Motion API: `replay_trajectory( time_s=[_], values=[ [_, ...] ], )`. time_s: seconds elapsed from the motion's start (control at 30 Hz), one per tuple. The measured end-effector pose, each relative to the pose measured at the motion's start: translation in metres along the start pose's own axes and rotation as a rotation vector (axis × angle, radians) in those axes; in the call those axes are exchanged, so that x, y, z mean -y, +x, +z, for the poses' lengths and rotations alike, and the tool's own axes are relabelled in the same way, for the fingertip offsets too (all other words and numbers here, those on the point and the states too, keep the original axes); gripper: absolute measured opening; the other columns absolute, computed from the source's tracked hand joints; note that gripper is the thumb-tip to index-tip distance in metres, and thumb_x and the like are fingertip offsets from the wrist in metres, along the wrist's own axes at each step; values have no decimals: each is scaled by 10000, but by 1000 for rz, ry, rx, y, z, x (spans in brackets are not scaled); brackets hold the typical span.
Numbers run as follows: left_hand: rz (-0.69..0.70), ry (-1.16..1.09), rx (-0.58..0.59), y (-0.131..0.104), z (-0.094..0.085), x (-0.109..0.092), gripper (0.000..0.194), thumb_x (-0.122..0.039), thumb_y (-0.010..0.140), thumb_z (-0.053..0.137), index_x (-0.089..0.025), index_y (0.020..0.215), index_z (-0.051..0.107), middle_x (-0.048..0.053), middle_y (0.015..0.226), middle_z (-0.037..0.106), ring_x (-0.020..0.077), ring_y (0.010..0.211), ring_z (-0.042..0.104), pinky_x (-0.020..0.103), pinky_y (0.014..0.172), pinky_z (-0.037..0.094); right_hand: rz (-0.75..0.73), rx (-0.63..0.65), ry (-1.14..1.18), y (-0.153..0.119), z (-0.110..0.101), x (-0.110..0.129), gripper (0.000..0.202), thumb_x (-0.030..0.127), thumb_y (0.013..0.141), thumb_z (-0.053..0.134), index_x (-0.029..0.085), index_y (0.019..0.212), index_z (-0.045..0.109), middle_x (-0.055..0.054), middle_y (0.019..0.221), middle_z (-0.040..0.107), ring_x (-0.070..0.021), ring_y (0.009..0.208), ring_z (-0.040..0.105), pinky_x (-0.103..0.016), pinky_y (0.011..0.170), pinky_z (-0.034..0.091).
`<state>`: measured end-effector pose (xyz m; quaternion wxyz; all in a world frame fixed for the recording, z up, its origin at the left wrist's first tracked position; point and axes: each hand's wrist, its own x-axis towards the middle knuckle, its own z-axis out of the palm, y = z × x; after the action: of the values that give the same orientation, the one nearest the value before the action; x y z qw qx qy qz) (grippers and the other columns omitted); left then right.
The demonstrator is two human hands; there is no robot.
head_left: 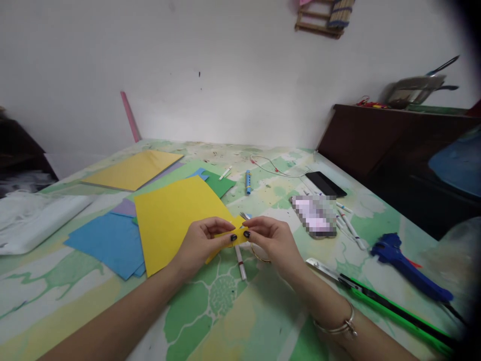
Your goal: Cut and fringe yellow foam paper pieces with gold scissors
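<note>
Between my two hands, above the table, is a small strip of yellow paper (pixel 239 235). My left hand (pixel 203 240) pinches its left end between thumb and fingers. At the other end, my right hand (pixel 272 240) pinches it the same way. A large yellow sheet (pixel 176 215) lies beside and partly behind my left hand. Under the strip, a white marker (pixel 241 263) rests on the tablecloth. Scissors seem to lie just behind the hands, mostly hidden; a metal tip and part of a handle loop show.
Blue sheets (pixel 108 243) and a yellow pad (pixel 133 169) lie at the left. On the right are a phone (pixel 314 215), a black tablet-like slab (pixel 326 184), several markers, a green box cutter (pixel 394 306) and a blue glue gun (pixel 409 268). A blue crayon-like stick (pixel 248 183) lies farther back.
</note>
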<state>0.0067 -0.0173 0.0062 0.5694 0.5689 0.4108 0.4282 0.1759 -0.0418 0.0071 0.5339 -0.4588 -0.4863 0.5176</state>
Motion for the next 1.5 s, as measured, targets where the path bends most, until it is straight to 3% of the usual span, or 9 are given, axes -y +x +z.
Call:
replay_trajectory(
  time_s=[0.27,0.7,0.83,1.03,1.27,1.5],
  values=[
    [-14,7,-15,-1,1,-3,195,-191,604,747,-155,780,672,39,792,690,163,732,650,241,639,533,12,-30,-1,2,-2,-1,161,208,624,694,156,774,668,-34,682,693,-180,669,659,-277,610,511],
    [-100,-72,-9,0,2,-2,207,-269,623,745,-132,749,657,35,734,691,171,667,661,284,666,543,-2,-81,-45,4,-4,-2,172,227,614,681,149,767,663,-55,691,707,-199,678,672,-304,628,529],
    [-113,20,-10,1,2,-3,227,-316,656,713,-123,759,652,30,690,669,160,611,645,250,580,507,-18,-90,-129,5,-3,-3,181,246,623,661,148,775,657,-71,719,718,-216,700,680,-316,634,536],
    [-86,75,-23,3,-1,-1,239,-347,686,681,-127,763,628,7,581,624,120,466,569,205,442,398,-74,-134,-479,7,-13,0,171,249,746,533,150,823,649,-59,722,708,-182,655,661,-283,603,498],
    [-61,52,-84,4,-3,0,222,-354,699,673,-150,728,590,-13,517,599,94,417,542,180,418,370,-50,-143,-1079,2,-25,5,63,152,646,611,173,590,592,-67,667,633,-219,698,586,-271,569,335],
    [-60,112,-108,2,-4,-1,252,-407,745,615,-163,739,552,-83,410,467,40,324,387,141,359,270,39,-109,-1326,4,-27,1,150,211,677,606,155,810,565,-99,751,630,-246,703,586,-262,514,251]
  ],
)
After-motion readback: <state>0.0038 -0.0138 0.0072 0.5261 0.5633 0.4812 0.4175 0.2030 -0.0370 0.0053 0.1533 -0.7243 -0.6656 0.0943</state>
